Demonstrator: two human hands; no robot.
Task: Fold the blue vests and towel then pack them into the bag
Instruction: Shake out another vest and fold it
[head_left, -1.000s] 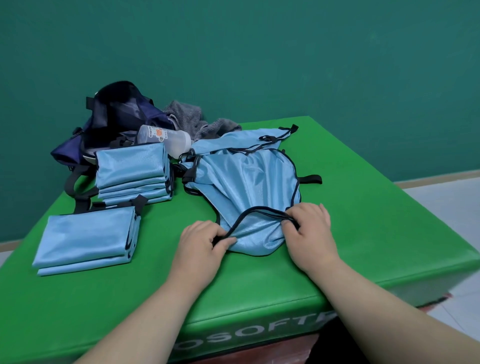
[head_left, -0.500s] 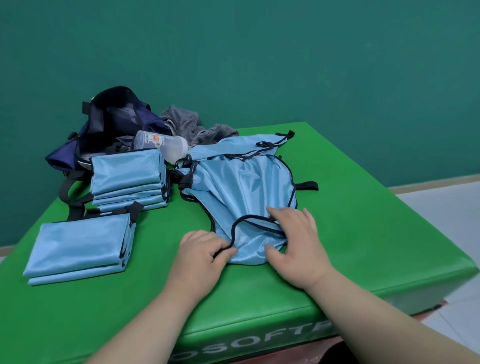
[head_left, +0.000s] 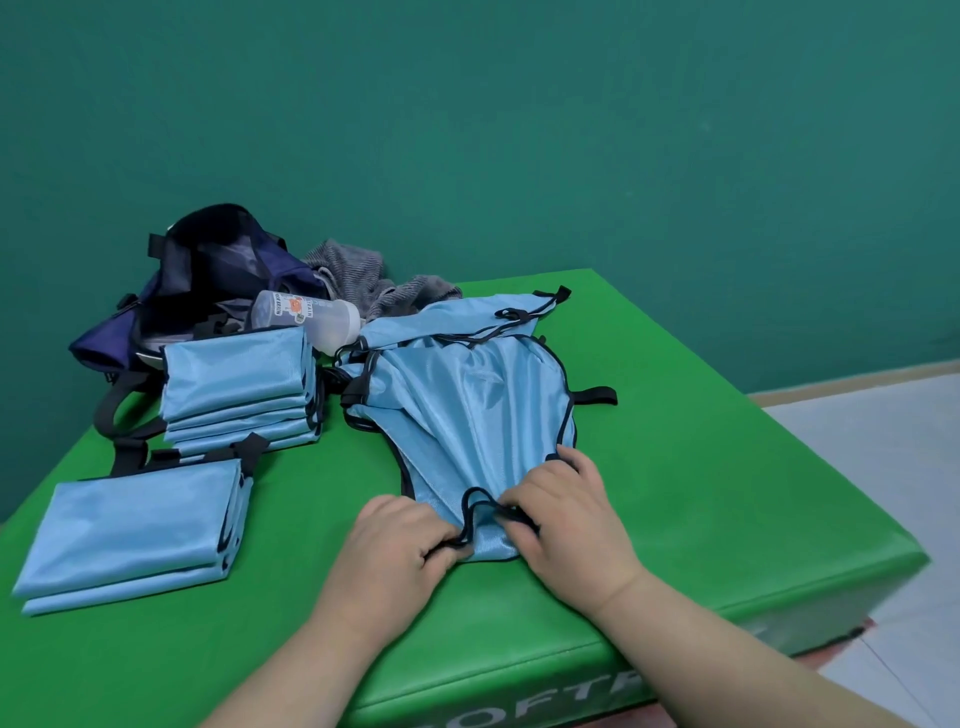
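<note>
Left hand (head_left: 395, 551) and right hand (head_left: 561, 525) meet at the near end of the vest (head_left: 467, 415). Each curls its fingers to pinch the black piping (head_left: 475, 499), which bunches into a small loop between them, and their knuckles are almost touching. From that pinch the vest's long axis runs straight away from the person, fanning wider toward its far hem. Neither hand is nearer, so the coming fold probably has to go along that line. The cloth looks thin, glossy and slippery, creased into ridges, and likely to slide on the smooth padded green mat (head_left: 701, 493) under it. Left of the vest lies a flat folded pile (head_left: 135, 525). Further back on the same side a taller folded stack (head_left: 239, 384) stands close beside it. Just behind the vest, and touching it, sprawls a second vest (head_left: 457, 317), unfolded. Behind that, to the left, are a cloudy plastic bottle (head_left: 306, 317) lying on its side, the crumpled grey ribbed towel (head_left: 363, 280) and the dark navy bag (head_left: 208, 270), its mouth gaping open.
</note>
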